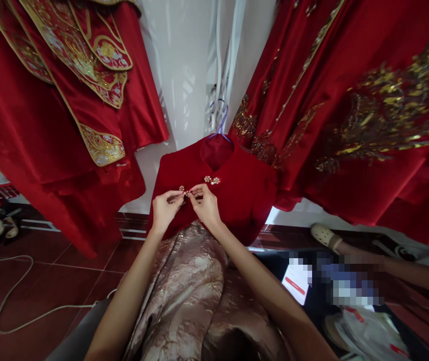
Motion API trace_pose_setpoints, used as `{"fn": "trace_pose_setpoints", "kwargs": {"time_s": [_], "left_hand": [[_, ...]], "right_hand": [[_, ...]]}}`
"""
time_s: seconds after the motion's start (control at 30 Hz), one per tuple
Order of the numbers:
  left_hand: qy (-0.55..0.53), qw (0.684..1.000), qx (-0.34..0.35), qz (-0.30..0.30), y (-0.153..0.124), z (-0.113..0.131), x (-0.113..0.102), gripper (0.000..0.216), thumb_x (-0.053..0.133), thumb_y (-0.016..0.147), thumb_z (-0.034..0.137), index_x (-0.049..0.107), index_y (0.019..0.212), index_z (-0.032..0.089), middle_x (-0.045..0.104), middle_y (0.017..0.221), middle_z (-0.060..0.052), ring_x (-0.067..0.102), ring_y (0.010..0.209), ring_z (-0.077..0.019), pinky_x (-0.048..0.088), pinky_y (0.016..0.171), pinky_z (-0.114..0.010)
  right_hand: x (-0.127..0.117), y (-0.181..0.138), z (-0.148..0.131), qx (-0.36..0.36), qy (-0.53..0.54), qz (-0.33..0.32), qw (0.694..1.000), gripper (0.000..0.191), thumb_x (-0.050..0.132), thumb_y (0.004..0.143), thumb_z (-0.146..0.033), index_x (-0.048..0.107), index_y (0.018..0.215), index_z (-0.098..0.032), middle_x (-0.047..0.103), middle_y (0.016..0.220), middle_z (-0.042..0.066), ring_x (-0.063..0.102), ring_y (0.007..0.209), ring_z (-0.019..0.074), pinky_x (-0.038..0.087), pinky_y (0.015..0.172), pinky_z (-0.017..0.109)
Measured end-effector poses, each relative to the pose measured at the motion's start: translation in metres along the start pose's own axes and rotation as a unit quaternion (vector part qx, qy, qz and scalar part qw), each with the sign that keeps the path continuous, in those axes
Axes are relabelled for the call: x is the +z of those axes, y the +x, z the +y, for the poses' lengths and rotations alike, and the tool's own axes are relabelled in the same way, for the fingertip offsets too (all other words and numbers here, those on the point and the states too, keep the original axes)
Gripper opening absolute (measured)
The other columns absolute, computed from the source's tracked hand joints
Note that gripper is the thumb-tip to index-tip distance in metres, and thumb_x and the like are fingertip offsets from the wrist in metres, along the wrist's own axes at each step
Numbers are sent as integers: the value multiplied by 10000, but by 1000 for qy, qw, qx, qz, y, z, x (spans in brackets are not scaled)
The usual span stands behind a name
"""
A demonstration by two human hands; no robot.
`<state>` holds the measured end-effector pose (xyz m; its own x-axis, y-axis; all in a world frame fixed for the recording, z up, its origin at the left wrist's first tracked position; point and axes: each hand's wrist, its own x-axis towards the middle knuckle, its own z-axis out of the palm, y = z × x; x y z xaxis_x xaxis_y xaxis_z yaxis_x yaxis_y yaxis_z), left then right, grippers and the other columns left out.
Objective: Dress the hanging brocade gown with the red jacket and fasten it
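White wall (178,65) behind, dark red tiled floor (44,291) below. Two big red garments hang either side: right gown (308,165) with gold sequin work, left gown (29,115) with gold-edged embroidered panels. Between their lower parts, centre, hangs a plain red jacket (240,200), front facing the camera. Glossy, wrinkled bronze cloth (195,286) spreads below it, between the forearms; can't tell if worn or just lying there. Lower right, a dark surface (270,263), partly pixelated above it; clear plastic bag (372,331) near the bottom edge. Another person's leg (417,276) comes in from the right, pale clog (322,234) on the foot. Thin pale cable (29,271) loops over the floor, left. Both hands at the jacket front, fingertips pinched close together: left hand (166,206) and right hand (205,204) hold the small lower clasp (186,193) between them, fingers covering part of it. Lit phone (297,282) on the dark surface, red button on screen. Pair of shoes (5,228) far left. Purple hanger (222,123) at the jacket's neck. Smallest: beaded, flower-shaped upper clasp (211,180), just below the neckline, above the right hand.
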<state>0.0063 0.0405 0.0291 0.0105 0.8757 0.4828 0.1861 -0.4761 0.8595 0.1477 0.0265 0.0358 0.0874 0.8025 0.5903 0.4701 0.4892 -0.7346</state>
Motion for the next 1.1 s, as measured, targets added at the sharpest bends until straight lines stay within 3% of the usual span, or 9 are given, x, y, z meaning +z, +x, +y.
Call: {"fn": "trace_pose_setpoints", "kwargs": {"time_s": [0.13, 0.23, 0.4, 0.53, 0.7, 0.8, 1.0, 1.1], "left_hand": [[38, 998, 49, -33, 2, 4, -3, 219, 616, 756, 328, 694, 886, 170, 715, 899, -48, 664, 793, -163, 521, 806, -309], [26, 998, 47, -44, 4, 4, -6, 219, 592, 782, 341, 686, 889, 175, 711, 911, -47, 663, 821, -164, 519, 808, -301], [66, 997, 39, -23, -11, -8, -11, 218, 529, 830, 328, 657, 939, 188, 696, 957, -49, 654, 855, -158, 512, 832, -312], [136, 989, 33, -51, -36, -20, -9, 218, 518, 826, 284, 631, 995, 207, 677, 944, -49, 647, 786, -151, 529, 759, -297], [205, 972, 63, -91, -62, -25, 4, 491, 454, 825, 198, 429, 1315, 203, 637, 912, -50, 617, 791, -153, 507, 751, -283], [266, 959, 39, -93, -66, -26, 7, 634, 463, 814, 219, 275, 1418, 184, 619, 843, -44, 603, 729, -169, 482, 696, -282], [340, 937, -40, -65, -51, -26, -13, 704, 463, 835, 294, 157, 1462, 200, 571, 683, 7, 561, 597, -168, 442, 630, -277], [315, 948, -18, -33, -42, -31, -23, 744, 484, 825, 280, 122, 1469, 197, 577, 749, -7, 561, 643, -163, 465, 683, -293]], "right_hand": [[0, 4, 0, 1, -2, 5, 1000, 124, 535, 814, -264, 504, 915, -199, 634, 871, 50, 623, 766, 155, 533, 629, 272], [-4, 5, -1, 6, 13, -11, 1000, 125, 545, 813, -278, 504, 907, -206, 641, 863, 42, 636, 776, 153, 542, 638, 267], [-32, -12, 2, 21, 31, -92, 995, 120, 519, 841, -305, 563, 895, -207, 669, 865, 31, 657, 803, 146, 547, 728, 292], [-56, -34, 11, 55, 14, -119, 991, 152, 529, 838, -321, 606, 903, -207, 680, 854, 36, 659, 803, 155, 548, 737, 312], [-68, -42, 21, 78, -14, -123, 989, 148, 554, 815, -281, 633, 913, -204, 691, 865, 35, 658, 811, 155, 540, 757, 315], [-67, -40, 24, 74, -30, -124, 989, 153, 550, 811, -261, 640, 923, -207, 695, 891, 33, 656, 827, 152, 534, 756, 306], [-61, -43, 29, 74, -44, -146, 986, 171, 555, 802, -230, 636, 946, -187, 693, 854, 36, 653, 794, 139, 520, 715, 262], [-59, -45, 33, 77, -56, -150, 984, 158, 558, 802, -233, 636, 929, -178, 684, 806, 39, 644, 742, 136, 515, 691, 259]]}}
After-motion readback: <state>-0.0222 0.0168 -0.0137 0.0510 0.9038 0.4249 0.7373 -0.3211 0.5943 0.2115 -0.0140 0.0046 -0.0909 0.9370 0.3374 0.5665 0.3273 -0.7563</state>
